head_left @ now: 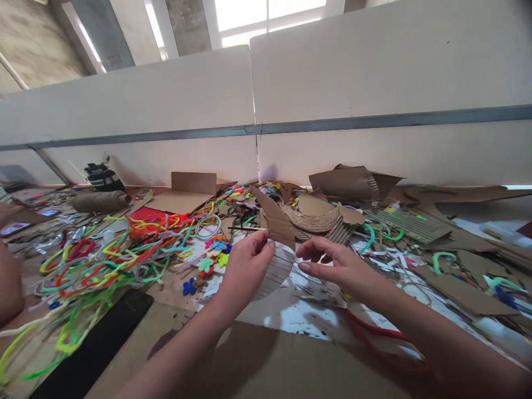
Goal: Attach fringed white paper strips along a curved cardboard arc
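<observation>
My left hand pinches a curved cardboard piece between thumb and fingers. Its brown upper part tapers to a point, and a paler, striped rounded part shows below the hand. A thin dark stick with a pale end lies level at the left fingertips; whether the hand grips it I cannot tell. Just right of the cardboard is my right hand, its thumb and fingers apart with nothing visible between them. White paper with dark specks lies under both hands. Felt flowers are left of my left hand.
Tangled pipe cleaners and a black phone-like slab lie left. A twine roll lies behind them. Cardboard scraps cover the back and right, before a white partition. Another person's arm is at far left.
</observation>
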Demonstrator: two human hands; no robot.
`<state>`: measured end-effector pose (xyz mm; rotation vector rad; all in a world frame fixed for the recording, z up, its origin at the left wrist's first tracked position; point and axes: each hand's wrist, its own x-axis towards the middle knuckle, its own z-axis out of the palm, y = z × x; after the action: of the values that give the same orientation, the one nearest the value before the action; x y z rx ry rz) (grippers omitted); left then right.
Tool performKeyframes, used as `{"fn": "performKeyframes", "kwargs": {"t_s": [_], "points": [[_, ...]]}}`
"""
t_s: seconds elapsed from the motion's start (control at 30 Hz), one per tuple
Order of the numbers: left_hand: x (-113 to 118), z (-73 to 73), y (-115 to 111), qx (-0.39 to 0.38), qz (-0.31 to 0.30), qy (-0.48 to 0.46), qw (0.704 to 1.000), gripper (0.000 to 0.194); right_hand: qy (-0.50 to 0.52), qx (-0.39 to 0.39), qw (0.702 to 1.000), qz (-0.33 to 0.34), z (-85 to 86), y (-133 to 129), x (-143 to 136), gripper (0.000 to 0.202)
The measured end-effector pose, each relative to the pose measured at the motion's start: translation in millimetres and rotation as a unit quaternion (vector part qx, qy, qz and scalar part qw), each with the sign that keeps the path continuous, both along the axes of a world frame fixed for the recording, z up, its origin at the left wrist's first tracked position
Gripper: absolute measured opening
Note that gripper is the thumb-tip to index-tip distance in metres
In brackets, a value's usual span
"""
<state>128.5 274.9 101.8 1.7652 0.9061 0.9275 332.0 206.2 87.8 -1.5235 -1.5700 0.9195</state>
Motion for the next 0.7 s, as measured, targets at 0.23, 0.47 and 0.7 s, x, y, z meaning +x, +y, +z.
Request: {"fn": "performKeyframes", "kwargs": {"t_s": [0.23, 0.47, 0.7], "points": [[-1, 4.3, 1, -0.024, -0.015, -0.008, 1.0, 0.016, 0.099, -0.018, 0.995, 0.001, -7.8, 3, -4, 0.04], [-1, 6.8, 1, -0.028, -0.009, -0.009, 1.0, 0.018, 0.224, -0.075, 0.972, 0.01, -13.1, 5, -2, 0.049], [-1, 6.2, 0, -0.035, -0.011, -0.003, 0.999, 0.017, 0.158, 0.0, 0.986, -0.043, -9.4, 8, 4, 0.034]]}}
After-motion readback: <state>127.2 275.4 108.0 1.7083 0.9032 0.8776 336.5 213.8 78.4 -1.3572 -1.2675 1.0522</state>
